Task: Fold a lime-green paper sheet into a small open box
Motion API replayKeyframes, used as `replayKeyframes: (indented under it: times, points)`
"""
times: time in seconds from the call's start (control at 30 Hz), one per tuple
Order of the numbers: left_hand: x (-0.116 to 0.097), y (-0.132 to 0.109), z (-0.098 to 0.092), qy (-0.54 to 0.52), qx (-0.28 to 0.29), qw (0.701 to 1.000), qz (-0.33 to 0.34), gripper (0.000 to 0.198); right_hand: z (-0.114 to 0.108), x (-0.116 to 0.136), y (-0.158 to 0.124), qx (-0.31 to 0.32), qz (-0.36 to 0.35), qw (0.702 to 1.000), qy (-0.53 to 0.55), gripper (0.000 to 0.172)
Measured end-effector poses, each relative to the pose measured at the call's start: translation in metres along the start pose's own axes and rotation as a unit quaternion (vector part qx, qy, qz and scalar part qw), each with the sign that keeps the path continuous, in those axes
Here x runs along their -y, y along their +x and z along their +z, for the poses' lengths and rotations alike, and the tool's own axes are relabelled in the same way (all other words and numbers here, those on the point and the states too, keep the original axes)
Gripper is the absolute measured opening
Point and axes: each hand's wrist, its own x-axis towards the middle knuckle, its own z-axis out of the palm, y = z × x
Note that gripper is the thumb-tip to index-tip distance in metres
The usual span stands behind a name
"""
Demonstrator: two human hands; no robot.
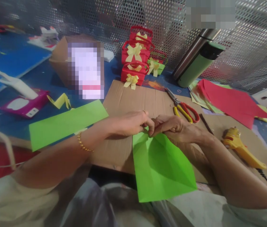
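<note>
Head view: across the blue worktop, cardboard reaches the middle of the near edge, and the green sheet is held over it, extending past that edge. It looks creased and is bent up at its far end, so folding seems begun; it is still unclosed, with no bow attached. Left hand and right hand meet there, each grip apparently pinching the sheet's far end. Red paper lies toward the right edge. Left of the hands, by the near edge, a green strip lies flat and separate, seemingly unused so far. Near the middle of the far edge, the red boxes look complete, with handles and yellow bows. The glue gun and scissors rest on the cardboard, neither in hand. As for writing, the brown box, toward the far left corner, has its front pixelated beyond reading; the green flask, at the far edge, and the purple socket, toward the left edge, show no legible brand.
</note>
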Motion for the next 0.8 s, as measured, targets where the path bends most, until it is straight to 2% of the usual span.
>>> replayKeyframes:
  times: [0.17,0.43,0.63,0.8]
  points:
    - [0.000,0.001,-0.001,0.000,0.011,1.000,-0.001,0.028,-0.002,0.000,0.001,0.015,0.018,1.000,0.019,0.031]
    - [-0.003,0.001,0.004,0.048,0.004,0.999,-0.024,0.024,0.000,0.008,0.002,-0.005,0.021,1.000,0.002,0.032]
    - [0.000,0.003,0.004,0.033,-0.002,0.998,-0.050,0.022,-0.001,0.014,0.000,-0.023,0.047,0.999,-0.013,0.022]
    - [-0.001,0.003,0.003,0.014,-0.003,0.997,-0.070,0.020,-0.007,0.023,0.002,-0.008,0.087,0.996,-0.008,0.029]
